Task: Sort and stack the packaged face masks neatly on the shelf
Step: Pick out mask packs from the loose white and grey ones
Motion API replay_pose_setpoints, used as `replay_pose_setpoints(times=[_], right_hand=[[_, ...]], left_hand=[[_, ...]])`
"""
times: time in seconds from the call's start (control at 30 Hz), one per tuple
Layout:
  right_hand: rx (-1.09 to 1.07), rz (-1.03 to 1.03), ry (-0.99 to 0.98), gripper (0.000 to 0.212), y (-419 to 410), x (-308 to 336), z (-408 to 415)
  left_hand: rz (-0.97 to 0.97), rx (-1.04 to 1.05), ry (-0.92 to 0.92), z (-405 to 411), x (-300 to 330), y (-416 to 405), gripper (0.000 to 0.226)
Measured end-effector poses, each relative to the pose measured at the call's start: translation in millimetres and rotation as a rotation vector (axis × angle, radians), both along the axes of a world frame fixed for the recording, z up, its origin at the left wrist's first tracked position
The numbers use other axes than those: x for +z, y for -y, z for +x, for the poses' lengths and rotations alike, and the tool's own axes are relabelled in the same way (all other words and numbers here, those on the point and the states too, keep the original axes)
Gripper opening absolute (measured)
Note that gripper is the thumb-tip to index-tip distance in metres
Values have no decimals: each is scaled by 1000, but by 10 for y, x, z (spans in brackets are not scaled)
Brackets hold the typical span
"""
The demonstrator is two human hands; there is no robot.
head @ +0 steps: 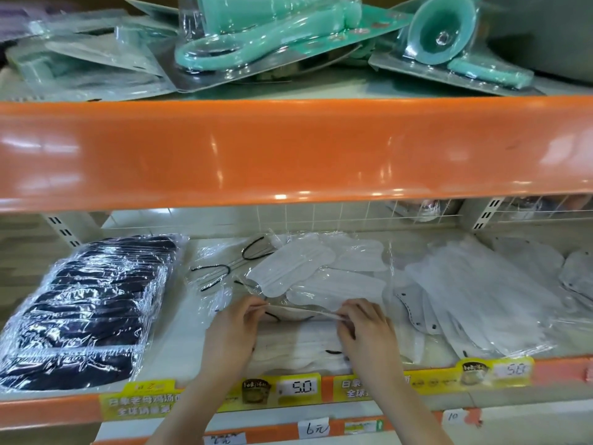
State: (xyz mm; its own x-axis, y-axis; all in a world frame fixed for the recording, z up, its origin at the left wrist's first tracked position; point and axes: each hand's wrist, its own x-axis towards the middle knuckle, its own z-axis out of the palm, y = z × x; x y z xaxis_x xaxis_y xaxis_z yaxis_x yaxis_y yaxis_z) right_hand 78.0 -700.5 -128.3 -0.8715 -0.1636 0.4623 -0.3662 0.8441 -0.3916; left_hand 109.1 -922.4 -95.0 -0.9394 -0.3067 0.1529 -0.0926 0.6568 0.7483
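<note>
White mask packet (pixel 301 311) pinched between left hand (pixel 236 329), right hand (pixel 365 332).

Navy mask stack (pixel 86 303), white mask packs (pixel 308 274) — orange shelf edge (pixel 288 149), yellow price tags (pixel 295 388).

Left hand (pixel 236 329) and right hand (pixel 365 329) both pinching, fingers curled.

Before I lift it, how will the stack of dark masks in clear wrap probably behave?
The dark mask stack probably sags when lifted, since the packs look thin and soft. The glossy wrap likely lets packs slide apart. It seems light for its size.
</note>
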Motion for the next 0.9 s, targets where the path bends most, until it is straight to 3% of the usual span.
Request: replay_pose_setpoints(times=[0.13,0.3,0.37,0.47,0.63,0.8,0.9], right_hand=[[30,-161,14,9,-29,60,-61],[25,-521,277,16,-35,203,-105],[47,-457,269,13,-46,173,-102],[133,-286,206,18,-40,88,-83],[220,-4,178,24,-17,-7,-74],[255,98,220,51,24,29,-55],[279,10,272,57,11,69,-58]], left_hand=[[256,-9,-47,-14,70,81,27],[289,33,-76,13,37,157,27],[187,30,-46,43,-26,179,31],[-117,22,-85,64,-151,245,34],[-556,-218,-129,83,-192,268,26],[-528,-335,-195,22,-27,-110,31],[-519,-386,-234,-137,-32,-313,26]])
